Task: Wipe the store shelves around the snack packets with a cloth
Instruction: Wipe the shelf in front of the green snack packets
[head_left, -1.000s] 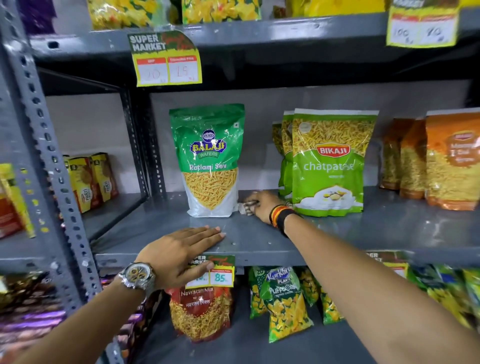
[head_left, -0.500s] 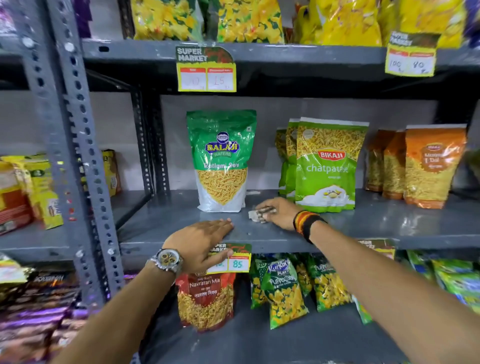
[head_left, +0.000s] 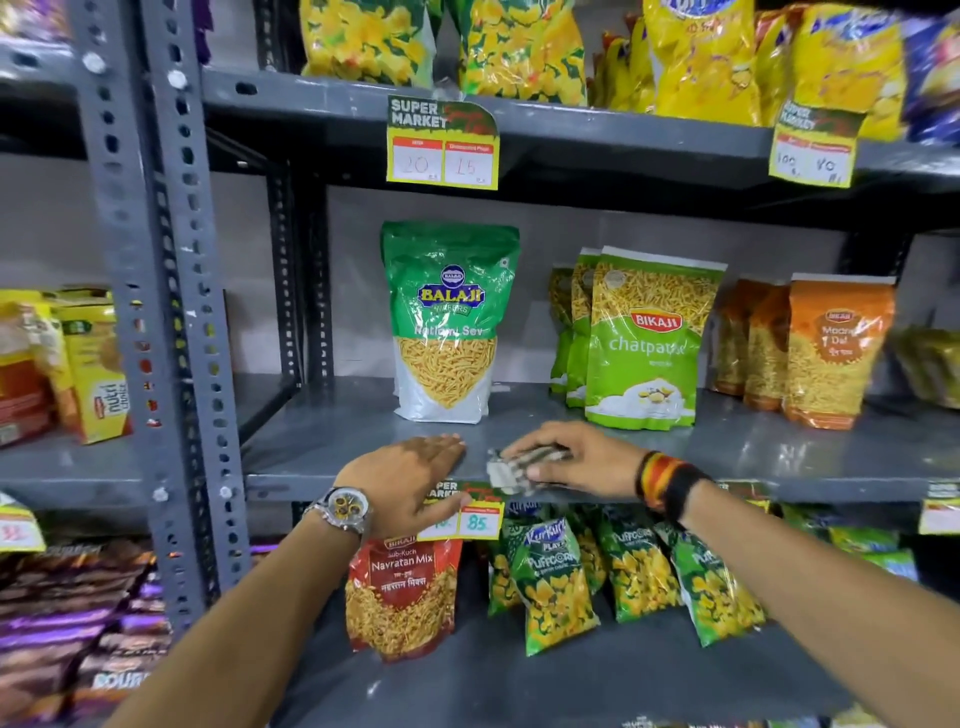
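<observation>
My right hand (head_left: 576, 457) presses a small striped grey-and-white cloth (head_left: 511, 470) flat on the front edge of the grey middle shelf (head_left: 322, 447). The left hand (head_left: 402, 480), with a wristwatch, rests palm down on the same edge just left of the cloth, fingers together, holding nothing. Behind them stands a green Balaji sev packet (head_left: 449, 322). To its right stand light green Bikaji chatpata packets (head_left: 647, 338) and orange dal packets (head_left: 831, 353).
A perforated grey upright (head_left: 156, 291) rises at the left, with yellow boxes (head_left: 88, 364) beyond it. Price tags (head_left: 442, 143) hang from the shelf edges. Yellow packets fill the shelf above. A red Navratan Mix packet (head_left: 402, 592) and green Puffcorn bags (head_left: 556, 582) sit on the shelf below.
My right hand has drawn the cloth from the back of the shelf, beside the packets, forward to the front edge near my left hand. The camera has tilted upward.
</observation>
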